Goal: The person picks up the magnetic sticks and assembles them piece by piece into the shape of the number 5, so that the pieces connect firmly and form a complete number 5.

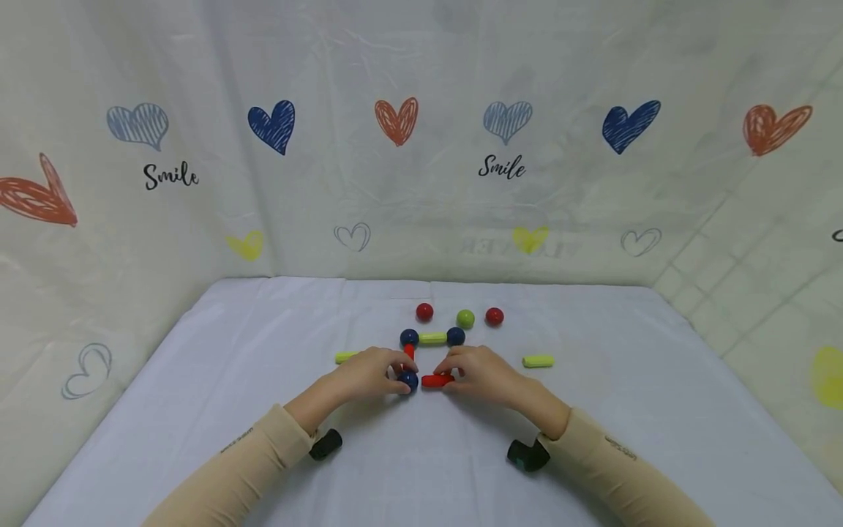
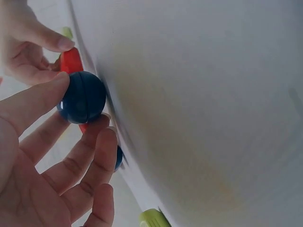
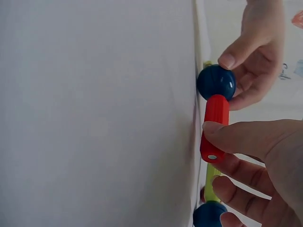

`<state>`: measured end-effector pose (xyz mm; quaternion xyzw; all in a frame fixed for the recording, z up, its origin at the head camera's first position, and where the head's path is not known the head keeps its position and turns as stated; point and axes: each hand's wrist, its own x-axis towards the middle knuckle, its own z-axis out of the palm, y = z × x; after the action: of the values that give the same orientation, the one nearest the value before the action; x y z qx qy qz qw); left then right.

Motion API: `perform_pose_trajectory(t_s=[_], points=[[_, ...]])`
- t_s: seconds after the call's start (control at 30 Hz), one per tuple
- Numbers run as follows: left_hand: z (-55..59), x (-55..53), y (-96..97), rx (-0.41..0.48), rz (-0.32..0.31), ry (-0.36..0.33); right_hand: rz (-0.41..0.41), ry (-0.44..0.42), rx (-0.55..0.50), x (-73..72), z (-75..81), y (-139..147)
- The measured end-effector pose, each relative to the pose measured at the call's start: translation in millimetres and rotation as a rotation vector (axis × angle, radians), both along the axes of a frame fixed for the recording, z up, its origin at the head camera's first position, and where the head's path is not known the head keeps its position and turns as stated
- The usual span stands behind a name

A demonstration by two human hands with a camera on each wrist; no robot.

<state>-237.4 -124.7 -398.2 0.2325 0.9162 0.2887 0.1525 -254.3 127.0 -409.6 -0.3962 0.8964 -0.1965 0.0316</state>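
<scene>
My left hand (image 1: pixel 372 375) pinches a dark blue ball (image 1: pixel 410 380) between thumb and fingers. From this ball a red stick (image 1: pixel 409 351) runs back to another blue ball (image 1: pixel 409 337). A yellow-green stick (image 1: pixel 432 338) links that one to a third blue ball (image 1: pixel 456 336). In my right hand (image 1: pixel 482 375) I grip a second red stick (image 3: pixel 217 111) between thumb and fingers, its near end showing a small silvery disc. In the head view, its other end lies just right of the ball in my left hand, with a narrow gap.
Behind the joined pieces lie two red balls (image 1: pixel 424 312) and a green ball (image 1: pixel 465 318). One loose yellow-green stick (image 1: pixel 538 361) lies to the right; another (image 1: pixel 345 357) is partly behind my left hand. A white cloth (image 1: pixel 421 468) covers the table.
</scene>
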Motion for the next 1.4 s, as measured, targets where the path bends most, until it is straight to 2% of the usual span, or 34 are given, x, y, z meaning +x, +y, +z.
perform_pose_trajectory(t_s=[0.47, 0.77, 0.93, 1.07, 1.27, 1.4], points=[[-1.3, -2.1, 1.8, -0.007, -0.021, 0.022, 0.024, 0.031, -0.024, 2.5, 3.5, -1.8], [-0.9, -1.1, 2.5, -0.015, -0.003, 0.001, -0.066, -0.022, -0.056, 2.9, 13.4, 8.9], [-0.9, -0.7, 2.4, -0.012, -0.001, -0.005, -0.070, -0.004, -0.102, 1.0, 19.1, 18.7], [-0.8, -0.2, 2.3, -0.008, 0.004, -0.014, -0.110, 0.010, -0.142, -1.4, 24.3, 27.1], [-1.6, -0.3, 1.4, 0.003, -0.006, -0.009, -0.177, 0.043, -0.248, -10.8, 32.0, 41.9], [-2.1, -0.4, 1.0, 0.004, -0.009, -0.012, -0.235, 0.032, -0.294, -21.8, 35.2, 51.9]])
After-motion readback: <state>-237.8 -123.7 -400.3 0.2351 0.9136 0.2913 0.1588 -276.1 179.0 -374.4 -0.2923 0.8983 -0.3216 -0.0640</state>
